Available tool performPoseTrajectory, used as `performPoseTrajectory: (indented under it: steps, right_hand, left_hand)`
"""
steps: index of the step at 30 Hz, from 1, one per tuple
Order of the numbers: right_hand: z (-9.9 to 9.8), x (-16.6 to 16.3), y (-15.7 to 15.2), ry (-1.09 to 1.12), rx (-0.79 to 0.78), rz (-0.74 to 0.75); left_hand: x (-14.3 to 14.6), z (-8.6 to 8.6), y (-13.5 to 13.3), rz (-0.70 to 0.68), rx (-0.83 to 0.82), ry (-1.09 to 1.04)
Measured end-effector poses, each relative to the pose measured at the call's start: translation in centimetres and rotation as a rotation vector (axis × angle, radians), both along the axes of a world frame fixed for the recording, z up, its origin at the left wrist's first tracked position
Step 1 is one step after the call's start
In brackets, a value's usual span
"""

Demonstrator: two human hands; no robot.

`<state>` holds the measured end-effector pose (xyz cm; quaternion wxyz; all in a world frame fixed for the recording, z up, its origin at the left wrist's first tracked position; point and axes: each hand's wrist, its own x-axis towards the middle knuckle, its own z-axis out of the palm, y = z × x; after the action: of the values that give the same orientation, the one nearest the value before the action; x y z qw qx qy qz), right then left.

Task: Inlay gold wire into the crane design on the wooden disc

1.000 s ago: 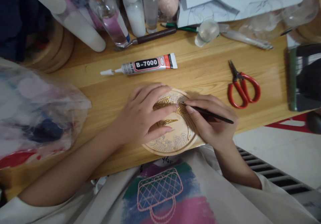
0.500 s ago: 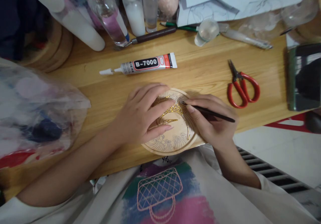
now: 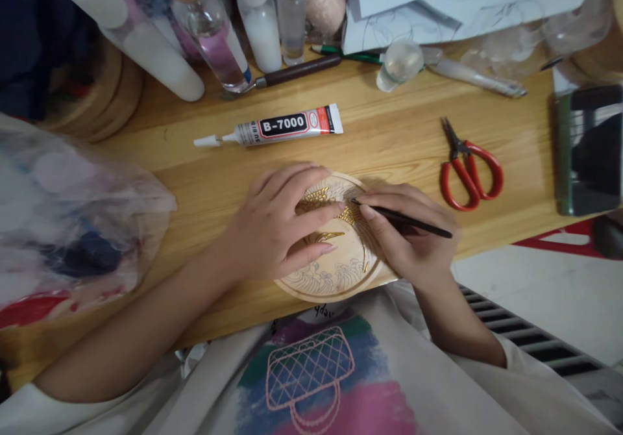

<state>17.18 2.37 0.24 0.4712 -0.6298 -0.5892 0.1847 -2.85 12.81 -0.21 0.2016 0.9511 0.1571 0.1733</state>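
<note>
A round wooden disc point(image 3: 335, 279) lies at the table's front edge, printed with wave lines and partly covered by gold wire work point(image 3: 348, 214) shaped like scales and curves. My left hand point(image 3: 280, 221) rests over the disc's left side, fingers spread. Its index fingertip touches the gold pattern close to the tool's tip, and its palm hides part of the design. In my right hand point(image 3: 409, 240), at the disc's right edge, slim black tweezers point(image 3: 418, 221) are held like a pen. Their tip meets the upper right of the pattern; anything pinched there is too small to make out.
Behind the disc lies a B-7000 glue tube point(image 3: 289, 125). Red-handled pliers point(image 3: 470, 169) are to the right, before a dark phone-like device point(image 3: 591, 149). Bottles point(image 3: 211, 39), a small clear cup point(image 3: 402, 65) and papers point(image 3: 467, 0) line the back. A plastic bag point(image 3: 82, 214) covers the left.
My left index finger has slid slightly right and toward me, closer to the tweezers' tip. My right hand and the tweezers have barely shifted; the disc stays put.
</note>
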Motion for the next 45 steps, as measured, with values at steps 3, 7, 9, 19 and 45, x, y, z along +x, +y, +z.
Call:
performPoseTrajectory:
  steps: [3, 7, 9, 19, 45]
  right_hand:
    - [0.03, 0.03, 0.02, 0.002, 0.002, 0.004]
    - [0.08, 0.04, 0.01, 0.001, 0.000, 0.009]
    - [0.10, 0.03, 0.02, 0.002, -0.001, 0.009]
    - [0.07, -0.14, -0.07, 0.008, -0.009, -0.012]
    - [-0.05, 0.20, 0.15, 0.060, 0.010, 0.042]
  left_hand:
    - [0.00, 0.01, -0.02, 0.004, 0.005, 0.003]
    - [0.05, 0.08, 0.14, -0.018, 0.010, -0.014]
    - [0.07, 0.15, 0.22, -0.031, 0.011, 0.000]
    - [0.06, 0.22, 0.21, -0.033, 0.015, 0.001]
    - [-0.03, 0.29, 0.31, -0.050, 0.021, 0.036]
